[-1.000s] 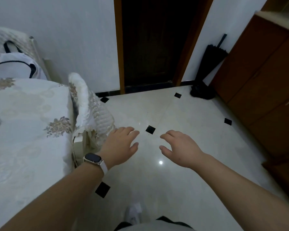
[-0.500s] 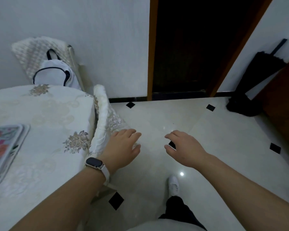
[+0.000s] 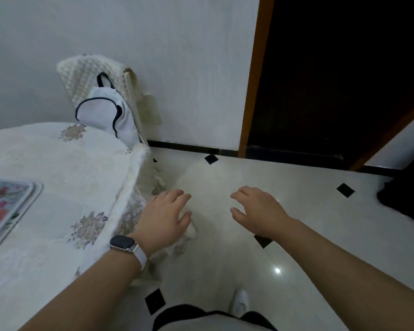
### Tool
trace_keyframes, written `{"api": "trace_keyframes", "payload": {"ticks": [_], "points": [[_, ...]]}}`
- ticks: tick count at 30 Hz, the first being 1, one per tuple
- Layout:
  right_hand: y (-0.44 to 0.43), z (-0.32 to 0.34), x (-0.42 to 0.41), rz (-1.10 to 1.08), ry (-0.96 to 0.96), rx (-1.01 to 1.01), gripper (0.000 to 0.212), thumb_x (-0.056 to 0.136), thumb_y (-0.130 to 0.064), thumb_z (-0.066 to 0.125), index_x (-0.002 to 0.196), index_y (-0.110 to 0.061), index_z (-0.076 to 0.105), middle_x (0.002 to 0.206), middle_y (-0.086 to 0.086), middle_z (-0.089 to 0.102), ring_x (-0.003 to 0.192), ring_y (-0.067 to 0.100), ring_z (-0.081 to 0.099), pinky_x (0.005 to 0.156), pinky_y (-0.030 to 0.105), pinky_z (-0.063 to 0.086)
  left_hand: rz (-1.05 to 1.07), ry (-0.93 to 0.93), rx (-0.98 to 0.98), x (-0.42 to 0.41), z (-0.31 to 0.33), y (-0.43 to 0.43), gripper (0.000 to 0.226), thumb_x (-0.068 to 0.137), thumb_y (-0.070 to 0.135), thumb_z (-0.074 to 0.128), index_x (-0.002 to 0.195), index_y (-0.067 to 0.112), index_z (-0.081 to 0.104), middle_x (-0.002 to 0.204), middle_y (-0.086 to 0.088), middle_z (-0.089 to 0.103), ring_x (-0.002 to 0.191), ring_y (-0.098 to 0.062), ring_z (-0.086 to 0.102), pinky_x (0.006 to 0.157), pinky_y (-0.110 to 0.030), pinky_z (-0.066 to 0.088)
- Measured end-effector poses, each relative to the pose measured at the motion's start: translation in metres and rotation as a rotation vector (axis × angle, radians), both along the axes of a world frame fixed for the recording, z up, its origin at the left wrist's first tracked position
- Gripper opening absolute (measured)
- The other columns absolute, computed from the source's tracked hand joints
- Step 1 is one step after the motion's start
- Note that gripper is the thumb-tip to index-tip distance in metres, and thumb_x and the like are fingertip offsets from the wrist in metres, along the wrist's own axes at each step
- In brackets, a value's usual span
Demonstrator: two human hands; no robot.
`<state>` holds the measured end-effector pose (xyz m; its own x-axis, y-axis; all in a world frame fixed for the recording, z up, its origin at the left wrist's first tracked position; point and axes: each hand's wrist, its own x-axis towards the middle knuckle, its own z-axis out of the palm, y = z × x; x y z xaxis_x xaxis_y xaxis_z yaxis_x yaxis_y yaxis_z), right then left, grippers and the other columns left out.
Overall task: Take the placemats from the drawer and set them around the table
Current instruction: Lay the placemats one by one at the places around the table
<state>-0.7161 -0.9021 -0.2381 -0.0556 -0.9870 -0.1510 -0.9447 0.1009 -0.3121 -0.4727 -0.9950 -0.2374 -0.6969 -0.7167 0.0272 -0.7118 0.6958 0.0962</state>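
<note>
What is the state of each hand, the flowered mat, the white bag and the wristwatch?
Left hand: open, empty.
Right hand: open, fingers loosely curled, empty.
Rectangular flowered placemat: lying flat on the white-clothed table.
White fabric bag with dark trim: upright against the quilted chair back.
Silver wristwatch: on left wrist, screen dark.

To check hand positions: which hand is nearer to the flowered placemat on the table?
Left. The left hand is just past the table edge, right of the placemat; the right hand is farther right, over the floor.
</note>
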Motion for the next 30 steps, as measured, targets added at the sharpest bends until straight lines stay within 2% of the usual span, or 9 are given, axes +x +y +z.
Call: {"api": "trace_keyframes", "payload": {"ticks": [11,17,20,25,27,30], "points": [[-0.122,0.001,0.042,0.293,-0.072,-0.05,0.047,0.095,-0.044,0.045,0.136,-0.022,0.049,0.132,-0.003,0.052,0.116,0.017,0.05,0.096,0.034,0.043,0.342,0.091,0.064,0.052,0.001,-0.05,0.045,0.089,0.042,0.048,0.127,0.02,0.059,0.123,0.0,0.06,0.109,-0.023,0.056,0.086,-0.041,0.05],[-0.192,0.011,0.068,0.382,-0.033,-0.05,0.046,0.095,-0.043,0.045,0.136,-0.023,0.049,0.133,-0.006,0.052,0.116,0.016,0.049,0.097,0.032,0.042,0.403,0.159,0.055,0.074,-0.01,-0.11,0.044,0.087,0.038,0.051,0.124,0.017,0.062,0.121,-0.002,0.063,0.106,-0.025,0.058,0.084,-0.038,0.051],[-0.232,0.02,0.079,0.41,0.001,-0.05,0.047,0.096,-0.043,0.044,0.138,-0.023,0.048,0.135,-0.006,0.05,0.118,0.015,0.048,0.098,0.031,0.041,0.42,0.188,0.048,0.09,-0.009,-0.146,0.045,0.087,0.042,0.047,0.121,0.018,0.064,0.117,-0.002,0.065,0.1,-0.025,0.061,0.078,-0.037,0.053],[-0.297,0.028,0.112,0.46,0.043,-0.103,0.039,0.094,-0.041,0.047,0.127,-0.022,0.055,0.118,-0.004,0.057,0.105,0.016,0.052,0.084,0.028,0.042,0.482,0.201,0.049,0.129,-0.017,-0.191,0.047,0.087,0.044,0.044,0.12,0.017,0.063,0.116,-0.002,0.065,0.098,-0.027,0.062,0.077,-0.04,0.053],[-0.317,0.027,0.13,0.494,0.046,-0.107,0.039,0.093,-0.041,0.047,0.125,-0.022,0.057,0.114,-0.004,0.059,0.104,0.018,0.054,0.085,0.031,0.045,0.498,0.192,0.056,0.145,-0.022,-0.201,0.048,0.087,0.045,0.043,0.12,0.017,0.064,0.116,-0.003,0.065,0.099,-0.028,0.062,0.077,-0.04,0.053],[-0.337,0.025,0.155,0.553,0.035,-0.082,0.041,0.092,-0.043,0.047,0.127,-0.023,0.056,0.118,-0.006,0.057,0.107,0.018,0.053,0.088,0.032,0.045,0.557,0.194,0.072,0.17,-0.028,-0.209,0.049,0.086,0.045,0.042,0.121,0.017,0.063,0.117,-0.003,0.065,0.098,-0.028,0.062,0.076,-0.039,0.054]]}}
